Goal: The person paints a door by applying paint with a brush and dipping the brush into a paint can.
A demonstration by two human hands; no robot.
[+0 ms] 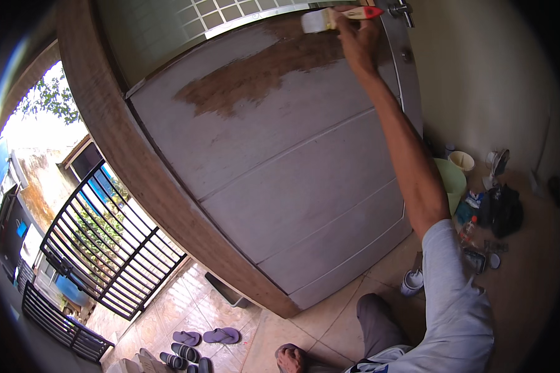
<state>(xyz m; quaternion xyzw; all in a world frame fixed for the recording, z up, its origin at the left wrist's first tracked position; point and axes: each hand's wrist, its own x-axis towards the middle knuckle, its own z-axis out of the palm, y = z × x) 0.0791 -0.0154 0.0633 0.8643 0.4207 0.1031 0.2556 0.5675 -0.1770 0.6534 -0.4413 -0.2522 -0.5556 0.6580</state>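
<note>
My right hand (363,43) grips a flat paintbrush (317,21) by its wooden, red-tipped handle, near the top of the door. The pale bristles point left and lie against or just in front of the upper door panel (280,163). This panel is a dull greyish-mauve, with an uneven brown patch (242,77) spreading left and below the brush. Above the patch sits a glass pane with a white grid (224,11). Low in the view, my left hand (290,360) rests on my knee, holding nothing visible.
A door handle (403,11) is right of my right hand. An open can (411,282) stands by the door's foot. Beyond my arm are a green bucket (451,182), a cream tub (462,161), and a black plastic bag (501,210). Sandals (221,335) lie outside the wooden frame (168,205).
</note>
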